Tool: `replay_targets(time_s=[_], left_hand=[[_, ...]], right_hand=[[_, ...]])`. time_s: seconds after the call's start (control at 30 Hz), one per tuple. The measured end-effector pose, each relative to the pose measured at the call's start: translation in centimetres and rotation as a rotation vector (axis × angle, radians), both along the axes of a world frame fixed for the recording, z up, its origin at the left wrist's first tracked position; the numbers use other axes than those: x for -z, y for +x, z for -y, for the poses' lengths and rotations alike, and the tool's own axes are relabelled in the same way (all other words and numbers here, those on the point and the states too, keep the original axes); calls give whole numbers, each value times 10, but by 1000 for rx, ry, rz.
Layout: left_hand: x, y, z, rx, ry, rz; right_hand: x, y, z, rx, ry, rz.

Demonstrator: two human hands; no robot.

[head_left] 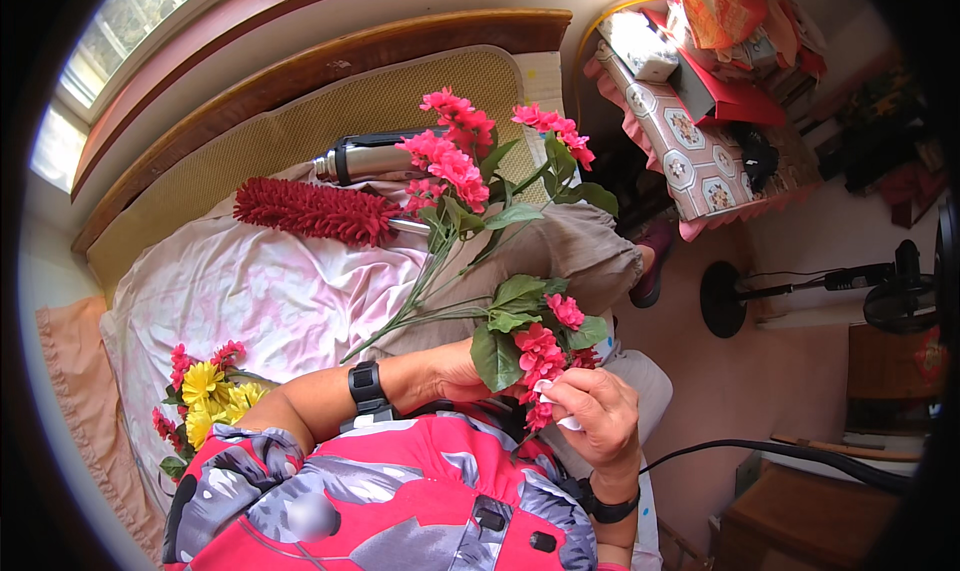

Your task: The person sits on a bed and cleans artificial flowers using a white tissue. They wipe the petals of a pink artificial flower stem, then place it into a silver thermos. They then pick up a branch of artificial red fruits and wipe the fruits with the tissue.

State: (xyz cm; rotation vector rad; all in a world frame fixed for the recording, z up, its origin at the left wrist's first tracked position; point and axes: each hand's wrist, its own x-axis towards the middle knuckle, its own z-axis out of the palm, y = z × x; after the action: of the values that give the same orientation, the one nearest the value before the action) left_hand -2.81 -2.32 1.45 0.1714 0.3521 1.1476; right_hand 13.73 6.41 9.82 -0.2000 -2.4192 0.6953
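Across my lap lies a bunch of artificial flowers with pink blooms (454, 169), green leaves and long bare stems (401, 319). One of its branches, with pink blooms (538, 353), reaches toward my chest. My left hand (461, 372) is behind a large leaf of that branch, and its fingers are hidden. Pinched in my right hand (600, 409) is a small white piece of tissue or cloth (570, 422), held against the lowest pink blooms. Black bands are on both wrists.
A red chenille duster (315, 211) and a steel vacuum flask (375, 156) lie on the bed beyond my legs. Yellow and pink artificial flowers (206, 398) are by my left elbow. To the right stand a cloth-covered table (686, 169) and a fan (724, 301).
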Motion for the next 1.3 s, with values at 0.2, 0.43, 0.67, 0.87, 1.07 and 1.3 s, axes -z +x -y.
replay_targets(time_s=[0.2,0.43,0.67,0.87,1.07,1.3], left_hand=[[2,0,0,5,6,4],[1,-1,0,8,-7,8],[-6,1,-2,-1,-7,-9],[4,1,1,-11,-19,-55],[-4,1,0,-5,-35,-72],[-6,1,-1,0,-14,-90]], right_hand=[[2,1,-2,-24,65,95],[2,4,-3,67,66,88],[-2,1,-2,10,53,43],[1,4,-2,32,50,116],[1,6,-3,88,55,102],[-1,-1,-2,69,25,-7]])
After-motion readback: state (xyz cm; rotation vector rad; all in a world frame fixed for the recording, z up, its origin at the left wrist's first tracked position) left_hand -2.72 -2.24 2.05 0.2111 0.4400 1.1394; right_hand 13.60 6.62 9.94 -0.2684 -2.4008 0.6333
